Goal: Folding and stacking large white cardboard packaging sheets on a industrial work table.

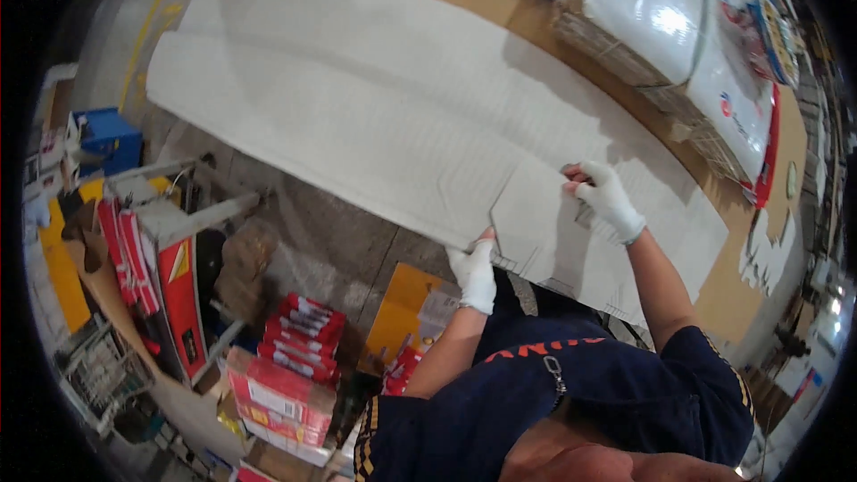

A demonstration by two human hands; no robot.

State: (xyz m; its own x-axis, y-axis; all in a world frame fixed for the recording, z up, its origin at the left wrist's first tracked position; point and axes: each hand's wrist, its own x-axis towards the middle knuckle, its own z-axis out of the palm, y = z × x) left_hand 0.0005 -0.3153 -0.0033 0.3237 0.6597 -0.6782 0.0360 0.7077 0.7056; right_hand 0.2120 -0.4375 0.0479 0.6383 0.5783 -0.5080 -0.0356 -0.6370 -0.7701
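Note:
A large white cardboard sheet (330,89) with dark lines on its right part lies across the table in front of me. Its near edge is pinched by my left hand (476,277), in a white glove with bare fingertips, the thumb on top and the other fingers mostly hidden. Over the lined part, my right hand (607,201), gloved the same way, has its fingers drawn together. Whatever they hold is too small to make out.
Plastic-wrapped white packs (643,18) stand at the back right on the brown tabletop (527,18). To the lower left are red packets (302,335), a red-and-white carton (281,397), a metal-framed stand (183,219) and a blue box (109,138). An orange-yellow board (397,312) lies below the sheet's near edge.

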